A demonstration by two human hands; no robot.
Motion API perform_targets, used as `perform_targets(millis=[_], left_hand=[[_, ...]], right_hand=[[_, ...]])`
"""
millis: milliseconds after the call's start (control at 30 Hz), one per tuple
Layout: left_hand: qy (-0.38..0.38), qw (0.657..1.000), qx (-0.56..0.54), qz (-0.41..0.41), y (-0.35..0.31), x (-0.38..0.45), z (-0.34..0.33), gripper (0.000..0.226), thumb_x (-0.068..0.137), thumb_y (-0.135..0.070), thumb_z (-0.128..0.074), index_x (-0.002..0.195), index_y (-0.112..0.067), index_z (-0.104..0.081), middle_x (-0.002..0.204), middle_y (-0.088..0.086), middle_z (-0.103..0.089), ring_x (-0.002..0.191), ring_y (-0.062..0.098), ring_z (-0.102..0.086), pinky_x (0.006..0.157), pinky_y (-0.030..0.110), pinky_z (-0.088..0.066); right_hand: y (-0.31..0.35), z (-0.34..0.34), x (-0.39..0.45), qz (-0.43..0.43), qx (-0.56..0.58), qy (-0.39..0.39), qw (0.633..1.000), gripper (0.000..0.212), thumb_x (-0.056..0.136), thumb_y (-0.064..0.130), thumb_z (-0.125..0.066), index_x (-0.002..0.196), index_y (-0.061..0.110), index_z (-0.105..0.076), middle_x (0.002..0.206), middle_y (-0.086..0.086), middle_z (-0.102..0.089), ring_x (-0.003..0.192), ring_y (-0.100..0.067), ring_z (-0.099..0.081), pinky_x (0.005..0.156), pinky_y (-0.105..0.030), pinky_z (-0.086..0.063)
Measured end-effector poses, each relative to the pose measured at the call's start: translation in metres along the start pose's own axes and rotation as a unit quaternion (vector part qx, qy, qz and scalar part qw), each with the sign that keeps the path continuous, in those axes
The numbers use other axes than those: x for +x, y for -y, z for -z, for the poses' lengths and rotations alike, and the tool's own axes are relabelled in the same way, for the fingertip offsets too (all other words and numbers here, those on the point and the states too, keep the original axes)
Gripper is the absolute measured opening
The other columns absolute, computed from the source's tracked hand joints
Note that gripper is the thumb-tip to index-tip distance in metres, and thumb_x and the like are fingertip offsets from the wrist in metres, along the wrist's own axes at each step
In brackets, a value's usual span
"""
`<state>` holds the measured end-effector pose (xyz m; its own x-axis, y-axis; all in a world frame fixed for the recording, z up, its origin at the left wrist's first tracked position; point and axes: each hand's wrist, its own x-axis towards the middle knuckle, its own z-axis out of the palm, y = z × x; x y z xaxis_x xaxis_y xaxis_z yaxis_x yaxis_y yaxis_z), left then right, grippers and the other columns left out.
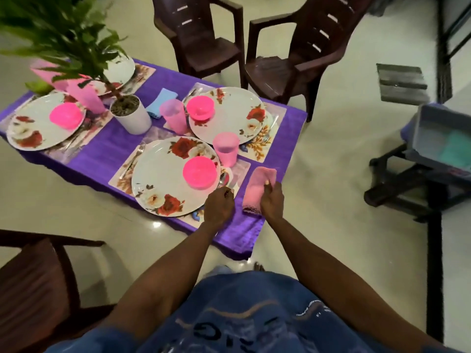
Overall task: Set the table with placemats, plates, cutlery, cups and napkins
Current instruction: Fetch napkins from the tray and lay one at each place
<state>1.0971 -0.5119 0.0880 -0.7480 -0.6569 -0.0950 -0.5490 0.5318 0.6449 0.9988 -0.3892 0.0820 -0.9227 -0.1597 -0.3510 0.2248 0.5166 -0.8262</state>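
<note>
Right hand [272, 200] covers pink napkin [257, 189] edge; grip unclear, pic blurry.

Far plate [122, 66]: largely screened by the blurred leaves of the potted plant [131, 114], whose crown runs off the top and left edges. Spoon [223, 178] right of the near plate [163, 182]: mostly covered by the plate rim and the left hand [219, 205], whose curled fingertips hide whether they pinch anything. Grey bin [443, 138], far right: cut by the frame edge, contents indistinct.
</note>
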Motion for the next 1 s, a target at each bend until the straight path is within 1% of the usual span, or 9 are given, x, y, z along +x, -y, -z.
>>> perform_targets(millis=[100, 200, 333, 433, 567, 733, 867, 933, 1000], left_hand=[[-0.006, 0.999, 0.039, -0.018, 0.006, 0.010, 0.008, 0.022, 0.097, -0.021, -0.048, 0.093, -0.008, -0.066, 0.091, 0.011, -0.068, 0.082, 0.031, -0.062, 0.065, 0.034, -0.043], [-0.016, 0.995, 0.058, -0.082, 0.010, 0.017, 0.018, 0.023, 0.098, -0.023, -0.050, 0.107, -0.010, -0.067, 0.100, 0.007, -0.069, 0.085, 0.026, -0.064, 0.070, 0.036, -0.052], [-0.015, 0.982, 0.065, -0.179, 0.014, 0.036, 0.022, 0.022, 0.097, -0.022, -0.052, 0.102, -0.008, -0.068, 0.093, 0.008, -0.070, 0.074, 0.024, -0.065, 0.059, 0.027, -0.044], [-0.001, 0.964, 0.059, -0.261, 0.016, 0.054, 0.028, 0.021, 0.093, -0.023, -0.053, 0.097, -0.009, -0.069, 0.089, 0.007, -0.071, 0.071, 0.025, -0.065, 0.057, 0.026, -0.044], [-0.002, 0.953, 0.038, -0.300, 0.024, 0.083, 0.040, 0.020, 0.092, -0.020, -0.053, 0.092, -0.008, -0.069, 0.084, 0.008, -0.069, 0.067, 0.025, -0.063, 0.055, 0.031, -0.047], [0.032, 0.943, 0.039, -0.328, 0.034, 0.099, 0.053, 0.016, 0.092, -0.017, -0.059, 0.095, -0.007, -0.070, 0.085, 0.009, -0.071, 0.068, 0.025, -0.065, 0.059, 0.029, -0.046], [0.040, 0.922, 0.077, -0.377, 0.035, 0.101, 0.051, 0.012, 0.086, -0.011, -0.065, 0.095, -0.006, -0.071, 0.087, 0.012, -0.071, 0.075, 0.030, -0.064, 0.068, 0.040, -0.054], [0.053, 0.906, 0.111, -0.404, 0.036, 0.102, 0.049, 0.014, 0.085, -0.010, -0.062, 0.096, -0.006, -0.071, 0.091, 0.012, -0.070, 0.082, 0.032, -0.063, 0.074, 0.044, -0.052], [0.073, 0.891, 0.156, -0.421, 0.035, 0.102, 0.048, 0.019, 0.085, -0.013, -0.060, 0.100, -0.010, -0.070, 0.097, 0.010, -0.068, 0.090, 0.031, -0.061, 0.080, 0.044, -0.048]], right_hand=[[0.000, -0.007, -0.002, -0.006, -0.003, 0.008, 1.000, 0.032, 0.105, 0.027, -0.039, 0.119, 0.000, -0.047, 0.117, -0.022, -0.061, 0.106, -0.038, -0.060, 0.078, -0.031, -0.041], [0.001, -0.012, -0.001, -0.008, -0.011, -0.001, 1.000, 0.033, 0.105, 0.030, -0.038, 0.118, 0.001, -0.047, 0.115, -0.021, -0.062, 0.103, -0.037, -0.061, 0.078, -0.034, -0.044], [0.007, -0.028, 0.002, -0.017, -0.027, -0.036, 0.999, 0.031, 0.105, 0.032, -0.037, 0.115, 0.004, -0.047, 0.110, -0.020, -0.063, 0.100, -0.039, -0.062, 0.080, -0.041, -0.048], [0.014, -0.038, 0.002, -0.027, -0.024, -0.066, 0.997, 0.029, 0.105, 0.029, -0.038, 0.115, 0.003, -0.046, 0.110, -0.019, -0.063, 0.100, -0.037, -0.062, 0.076, -0.037, -0.046], [0.019, -0.051, 0.008, -0.049, -0.015, -0.089, 0.995, 0.029, 0.104, 0.028, -0.041, 0.116, 0.002, -0.047, 0.115, -0.022, -0.060, 0.107, -0.039, -0.058, 0.086, -0.041, -0.045], [0.025, -0.056, 0.007, -0.052, -0.051, -0.123, 0.990, 0.046, 0.094, 0.019, -0.058, 0.135, 0.003, -0.043, 0.134, -0.019, -0.051, 0.122, -0.036, -0.051, 0.096, -0.036, -0.042], [0.018, -0.055, -0.002, 0.003, -0.225, -0.169, 0.960, 0.063, 0.086, 0.017, -0.062, 0.142, 0.016, -0.034, 0.145, -0.017, -0.035, 0.126, -0.037, -0.043, 0.099, -0.046, -0.044], [0.009, -0.054, -0.009, 0.011, -0.316, -0.149, 0.937, 0.069, 0.086, 0.023, -0.062, 0.147, 0.021, -0.028, 0.153, -0.014, -0.025, 0.135, -0.035, -0.033, 0.104, -0.049, -0.040], [0.005, -0.052, -0.012, 0.022, -0.355, -0.109, 0.928, 0.066, 0.088, 0.027, -0.059, 0.146, 0.019, -0.030, 0.154, -0.011, -0.026, 0.138, -0.032, -0.028, 0.106, -0.050, -0.036]])
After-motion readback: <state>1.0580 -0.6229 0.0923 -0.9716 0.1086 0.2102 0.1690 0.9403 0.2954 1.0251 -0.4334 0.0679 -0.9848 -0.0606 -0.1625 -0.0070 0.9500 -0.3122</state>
